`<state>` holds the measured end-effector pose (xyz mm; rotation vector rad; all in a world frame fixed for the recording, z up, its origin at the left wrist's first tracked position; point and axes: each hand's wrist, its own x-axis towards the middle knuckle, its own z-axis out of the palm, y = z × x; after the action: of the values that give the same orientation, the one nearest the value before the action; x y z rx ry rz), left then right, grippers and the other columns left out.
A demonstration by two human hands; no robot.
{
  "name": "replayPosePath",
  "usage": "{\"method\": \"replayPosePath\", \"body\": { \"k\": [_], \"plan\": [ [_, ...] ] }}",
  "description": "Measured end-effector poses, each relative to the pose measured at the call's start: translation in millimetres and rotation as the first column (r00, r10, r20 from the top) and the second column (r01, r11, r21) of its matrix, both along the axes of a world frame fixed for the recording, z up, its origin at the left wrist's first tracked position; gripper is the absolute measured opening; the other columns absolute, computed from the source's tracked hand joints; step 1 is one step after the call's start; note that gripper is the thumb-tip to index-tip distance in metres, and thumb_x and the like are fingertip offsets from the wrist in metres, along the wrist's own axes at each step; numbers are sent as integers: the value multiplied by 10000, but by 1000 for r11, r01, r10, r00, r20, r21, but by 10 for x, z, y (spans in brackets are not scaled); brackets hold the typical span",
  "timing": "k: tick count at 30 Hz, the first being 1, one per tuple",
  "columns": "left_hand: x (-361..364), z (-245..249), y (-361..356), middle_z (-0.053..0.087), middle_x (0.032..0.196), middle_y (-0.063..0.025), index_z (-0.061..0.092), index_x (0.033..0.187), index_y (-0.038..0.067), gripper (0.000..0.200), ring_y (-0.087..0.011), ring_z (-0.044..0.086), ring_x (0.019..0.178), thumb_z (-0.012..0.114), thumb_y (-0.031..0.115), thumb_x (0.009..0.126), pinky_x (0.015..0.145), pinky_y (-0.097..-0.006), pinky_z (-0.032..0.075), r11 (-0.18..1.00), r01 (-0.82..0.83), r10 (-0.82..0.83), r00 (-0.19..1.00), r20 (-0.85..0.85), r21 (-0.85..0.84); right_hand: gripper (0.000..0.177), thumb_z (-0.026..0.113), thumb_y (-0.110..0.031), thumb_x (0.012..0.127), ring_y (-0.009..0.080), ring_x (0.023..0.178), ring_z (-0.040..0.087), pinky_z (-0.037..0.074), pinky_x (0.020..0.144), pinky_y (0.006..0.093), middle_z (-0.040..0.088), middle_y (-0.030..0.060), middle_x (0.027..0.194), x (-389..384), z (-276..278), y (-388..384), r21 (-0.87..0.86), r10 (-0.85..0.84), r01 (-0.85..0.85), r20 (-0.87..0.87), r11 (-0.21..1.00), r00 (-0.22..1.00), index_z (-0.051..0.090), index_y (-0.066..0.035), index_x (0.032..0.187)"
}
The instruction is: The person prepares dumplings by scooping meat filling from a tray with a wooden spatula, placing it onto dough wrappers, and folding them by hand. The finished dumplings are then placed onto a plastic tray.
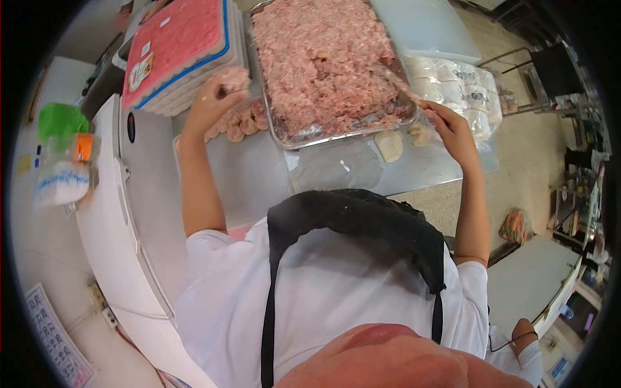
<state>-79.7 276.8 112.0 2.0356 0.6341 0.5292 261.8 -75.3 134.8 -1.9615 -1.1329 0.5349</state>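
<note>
My left hand (pixel 210 102) is raised above the steel table, fingers curled around a dumpling (pixel 234 79) with pinkish filling. Below it lie several finished dumplings (pixel 242 124), close together. In the middle sits a metal tray (pixel 294 141) heaped with ground meat (pixel 323 61). At its right edge my right hand (pixel 447 128) grips a thin flat spatula (pixel 404 89), whose tip reaches into the meat. Near that hand a round dough wrapper (pixel 389 147) and a small crumpled piece of dough (pixel 419 134) rest on the table.
Stacked trays with a red lid (pixel 174 48) stand at the left. Plastic-wrapped white packs (pixel 456 90) and a translucent lid (pixel 424 29) are at the right. A clear plastic sheet (pixel 336 165) lies at the table's front. Another person's arm (pixel 525 333) shows at lower right.
</note>
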Motion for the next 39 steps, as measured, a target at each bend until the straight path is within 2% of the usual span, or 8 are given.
{"method": "replayPosePath", "body": {
  "k": [5,17,23,27,29,33,35,39],
  "plan": [
    [-813,-140,-192,588,1196,-136,551,1231,30,515,-269,576,1073,705,193,767,890,-352,457,837,-315,469,834,-290,448,324,618,-225,925,58,685,455,403,626,205,591,-26,809,82,-201,-104,-71,-125,115,-165,991,978,642,-5,1162],
    [-903,-1237,-599,422,1400,-235,316,1430,18,713,-369,441,1266,645,219,831,1026,-383,388,794,-485,603,705,-373,367,340,610,-251,935,71,718,490,428,664,212,628,-2,865,33,-165,13,-35,-24,18,-168,999,986,635,-7,1170],
    [-728,-1181,-521,555,1288,-189,215,1495,147,867,-326,562,1137,702,104,778,923,-379,452,821,-372,479,861,-169,433,315,582,-268,942,170,779,614,472,716,289,689,80,922,-1,-284,-3,69,53,-52,-14,996,999,651,-19,1123],
    [-690,-739,-749,527,1298,-185,485,1316,89,584,-360,520,1173,695,115,772,948,-401,440,869,-187,359,875,-324,458,340,514,-354,946,364,870,620,491,756,399,653,204,921,98,67,25,-339,215,-95,338,936,916,669,-64,1032],
    [-310,-190,-1126,592,1211,-153,602,1180,71,422,-340,568,1101,702,119,772,912,-383,461,876,-217,358,891,-279,431,333,528,-364,925,338,834,630,492,700,420,655,156,835,276,263,87,-487,316,0,568,874,760,670,-63,939],
    [442,-197,-1840,624,957,-116,651,976,47,180,-277,602,932,670,119,812,827,-348,487,950,265,-272,962,-23,-168,239,589,-278,837,306,743,637,495,620,399,628,120,735,504,209,293,-464,394,55,803,884,447,641,-62,750],
    [825,-649,-2110,620,972,-111,643,981,49,158,-301,596,932,638,94,830,836,-362,489,895,439,-440,898,-6,72,71,588,-128,726,282,684,645,512,572,386,623,94,677,551,-373,331,-193,312,-325,875,926,370,617,-75,689],
    [1558,-1338,-2464,626,1012,-112,657,1011,47,184,-297,593,955,617,129,851,859,-382,470,853,333,-414,900,134,402,140,585,-136,755,264,659,660,520,576,360,629,92,649,-37,-94,335,-405,465,-248,842,880,275,647,-77,645]
  ]
}}
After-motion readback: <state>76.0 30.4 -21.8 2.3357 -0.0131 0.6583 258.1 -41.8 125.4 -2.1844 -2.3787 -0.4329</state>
